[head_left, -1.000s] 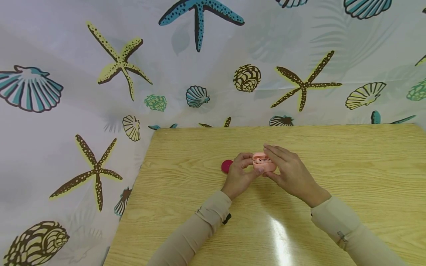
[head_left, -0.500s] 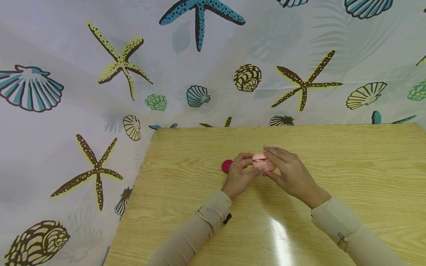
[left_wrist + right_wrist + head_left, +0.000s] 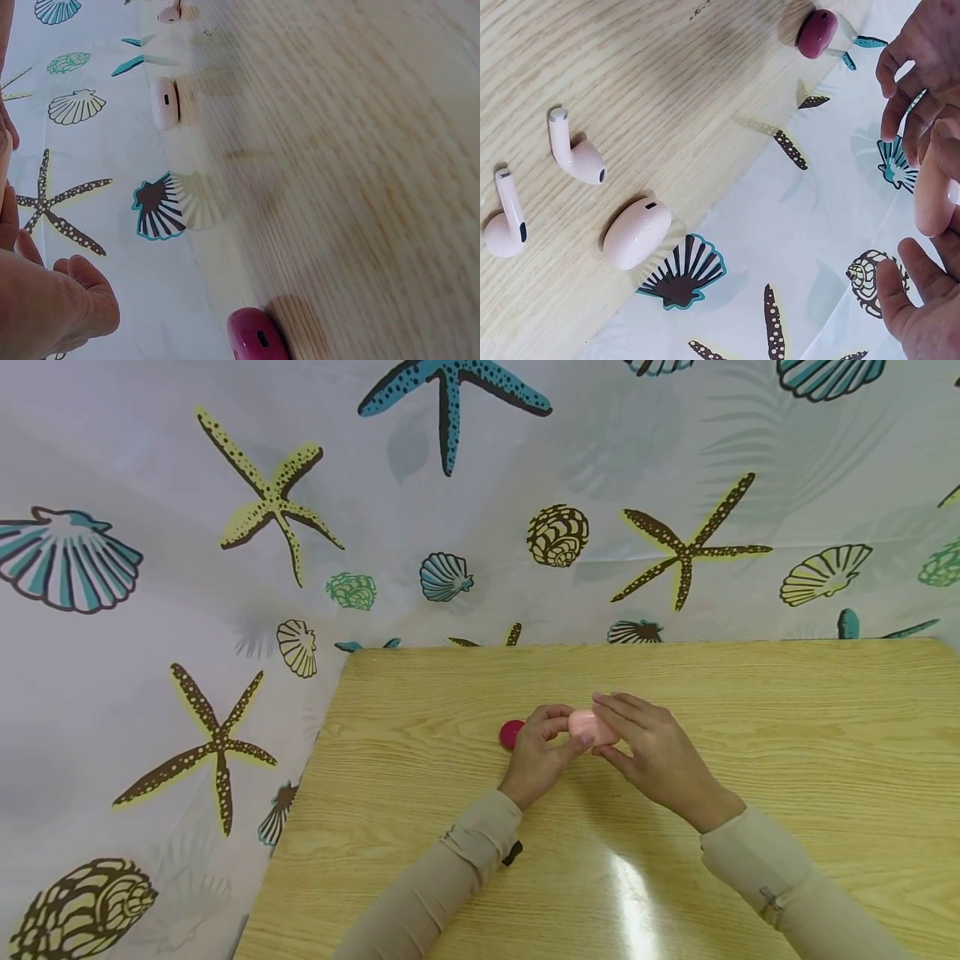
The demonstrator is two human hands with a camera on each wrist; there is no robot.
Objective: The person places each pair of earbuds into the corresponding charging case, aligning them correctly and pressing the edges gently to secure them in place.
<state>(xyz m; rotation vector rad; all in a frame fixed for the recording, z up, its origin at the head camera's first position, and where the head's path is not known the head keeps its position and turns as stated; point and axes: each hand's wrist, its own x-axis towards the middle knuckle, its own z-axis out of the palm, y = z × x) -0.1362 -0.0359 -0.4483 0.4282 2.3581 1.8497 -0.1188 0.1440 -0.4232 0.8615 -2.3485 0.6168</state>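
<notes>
Your left hand [image 3: 542, 756] grasps one closed peach-pink earbud case [image 3: 587, 727] between thumb and fingers; your right hand [image 3: 660, 756] pinches its other end, fingers above, thumb below. On the wooden table [image 3: 795, 718] lie one magenta case [image 3: 817, 34] (beside your left hand), one pale pink case [image 3: 637, 234] and two pale pink earbuds [image 3: 574, 159].

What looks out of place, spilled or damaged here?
Nothing looks spilled or damaged. One mild oddity: two pale earbuds sit loose on the table near a pale oval case, rather than stored inside one. The hand-held pink case looks closed.
</notes>
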